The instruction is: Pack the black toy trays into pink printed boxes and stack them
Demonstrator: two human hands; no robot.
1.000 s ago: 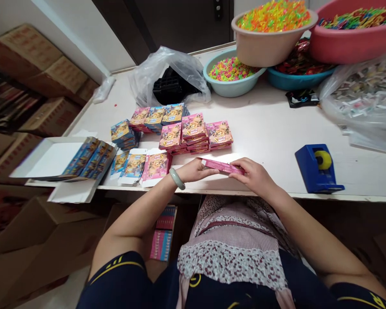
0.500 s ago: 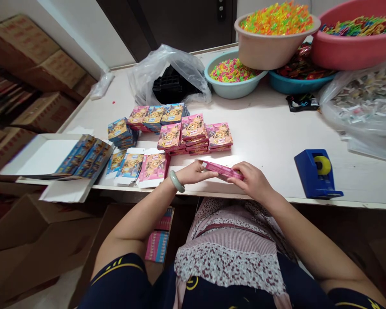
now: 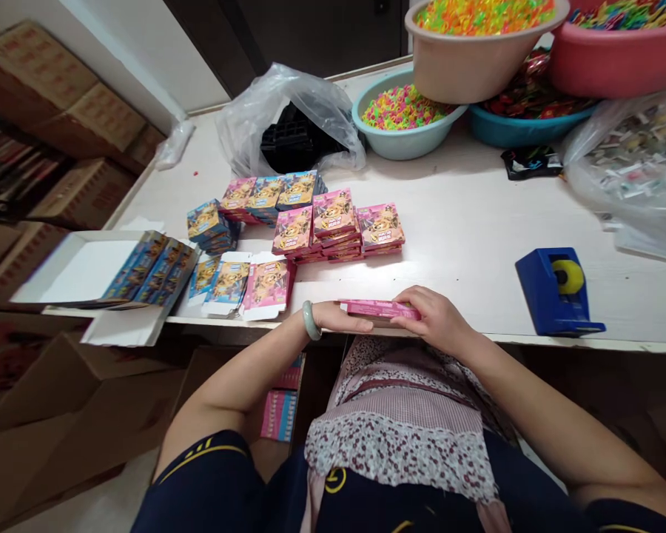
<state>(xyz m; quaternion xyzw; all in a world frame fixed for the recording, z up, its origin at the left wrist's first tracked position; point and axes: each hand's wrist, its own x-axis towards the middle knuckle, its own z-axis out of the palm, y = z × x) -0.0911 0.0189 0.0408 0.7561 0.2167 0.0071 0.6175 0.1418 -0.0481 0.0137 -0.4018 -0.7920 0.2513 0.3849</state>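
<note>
A flat pink cardboard box is held edge-on between my hands at the table's front edge. My left hand, with a pale green bangle at the wrist, grips its left end, thumb along the near side and the other fingers mostly hidden behind. Around the right end my right hand is closed, thumb in front and fingers on top. Just beyond lie stacks of pink boxes. Flat, unfolded blue cartons and pink cartons lie left of my left hand.
A blue tape dispenser stands at the right. Farther back are a light blue basin, a beige basin, a pink basin and a plastic bag. An open white display carton sits at the left edge.
The pink box has come down and nearer to the table's front edge, turning from slanted to nearly level. Both hands still hold it. The camera view has shifted slightly.
</note>
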